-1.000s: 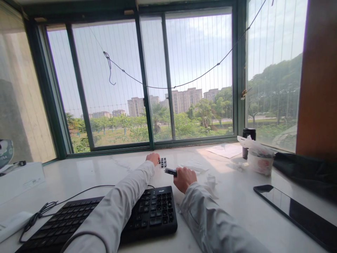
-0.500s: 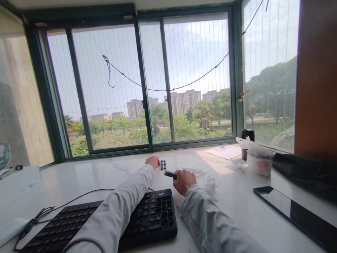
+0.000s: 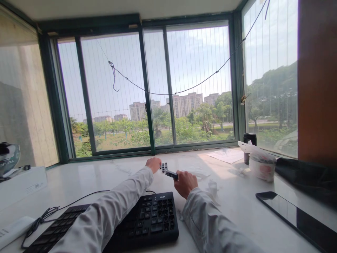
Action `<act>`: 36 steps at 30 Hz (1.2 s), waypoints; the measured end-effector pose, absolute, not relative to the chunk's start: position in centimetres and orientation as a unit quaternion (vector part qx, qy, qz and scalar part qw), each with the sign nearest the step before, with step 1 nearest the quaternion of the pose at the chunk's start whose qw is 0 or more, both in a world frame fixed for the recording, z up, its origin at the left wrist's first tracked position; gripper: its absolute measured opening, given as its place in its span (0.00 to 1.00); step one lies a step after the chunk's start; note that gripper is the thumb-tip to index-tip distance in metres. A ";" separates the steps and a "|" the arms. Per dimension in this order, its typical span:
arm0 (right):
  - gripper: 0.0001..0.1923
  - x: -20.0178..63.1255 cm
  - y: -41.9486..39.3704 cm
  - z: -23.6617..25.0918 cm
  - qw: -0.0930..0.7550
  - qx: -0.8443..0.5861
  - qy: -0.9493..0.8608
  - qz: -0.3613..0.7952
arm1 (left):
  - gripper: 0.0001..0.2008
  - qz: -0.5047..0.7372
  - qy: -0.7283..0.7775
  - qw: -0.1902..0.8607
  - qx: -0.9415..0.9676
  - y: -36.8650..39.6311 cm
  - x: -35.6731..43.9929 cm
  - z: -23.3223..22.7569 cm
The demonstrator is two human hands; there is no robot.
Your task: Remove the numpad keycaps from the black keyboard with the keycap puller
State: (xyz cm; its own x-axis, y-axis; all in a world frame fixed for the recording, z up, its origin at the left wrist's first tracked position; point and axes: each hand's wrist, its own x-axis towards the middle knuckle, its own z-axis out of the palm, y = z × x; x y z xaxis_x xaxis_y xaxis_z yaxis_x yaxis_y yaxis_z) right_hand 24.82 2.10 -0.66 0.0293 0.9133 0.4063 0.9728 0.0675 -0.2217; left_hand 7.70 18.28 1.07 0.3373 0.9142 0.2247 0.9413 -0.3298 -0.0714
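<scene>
On the white marble counter [image 3: 110,175] under the wide window, both of the person's arms stretched forward in pale sleeves over a black keyboard [image 3: 147,218]. From the head camera, the left hand [image 3: 153,164] lay furthest out, knuckles up and fingers curled down onto the counter, touching or just beside a small cluster of loose black keycaps [image 3: 163,166]; whether those fingers pinched anything, I could not tell. The right hand [image 3: 185,182] sat a little nearer, closed in a loose fist around one end of a small dark tool [image 3: 171,174], whose free end pointed left toward the keycaps and hovered just above the surface. The keycaps lay between the two hands, beyond the far edge of the keyboard. A crumpled white tissue [image 3: 212,186] lay just right of the right hand. Farther right stood a paper cup covered with a plastic bag [image 3: 259,165], a dark cylinder [image 3: 249,140] behind it, a sheet of paper [image 3: 225,154] near the window, and a black phone [image 3: 295,218] lying flat near the front edge. At the far left, a white box [image 3: 22,184] rested on the counter.
</scene>
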 end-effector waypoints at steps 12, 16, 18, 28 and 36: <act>0.20 24.3 2.0 -0.8 0.341 -0.645 -0.684 -0.009 | 0.08 -0.145 -0.512 0.120 -0.838 5.6 3.4 2.4; 0.25 23.8 2.7 -1.0 0.521 -0.551 -0.623 0.193 | 0.08 -0.201 -0.501 0.095 -0.836 2.2 2.6 1.7; 0.24 23.4 2.9 -0.8 0.606 -0.468 -0.544 0.343 | 0.08 -0.217 -0.495 0.085 -0.837 0.8 2.7 1.2; 0.14 20.8 0.7 0.9 0.663 -0.131 -0.195 0.711 | 0.16 -0.281 -0.394 0.077 -0.872 -3.6 4.1 0.4; 0.13 19.6 0.2 0.6 0.670 -0.133 -0.184 0.707 | 0.18 -0.277 -0.362 0.161 -0.875 -3.6 3.7 0.3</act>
State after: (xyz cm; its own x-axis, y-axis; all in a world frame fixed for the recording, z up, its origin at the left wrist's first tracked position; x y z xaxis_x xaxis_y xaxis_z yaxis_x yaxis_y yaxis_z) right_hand 19.65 0.17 0.59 -0.0674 0.9960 0.0591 -0.8983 -0.0348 -0.4381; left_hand 3.73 -3.63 0.32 0.5838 0.5444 0.6023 0.7235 -0.6855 -0.0817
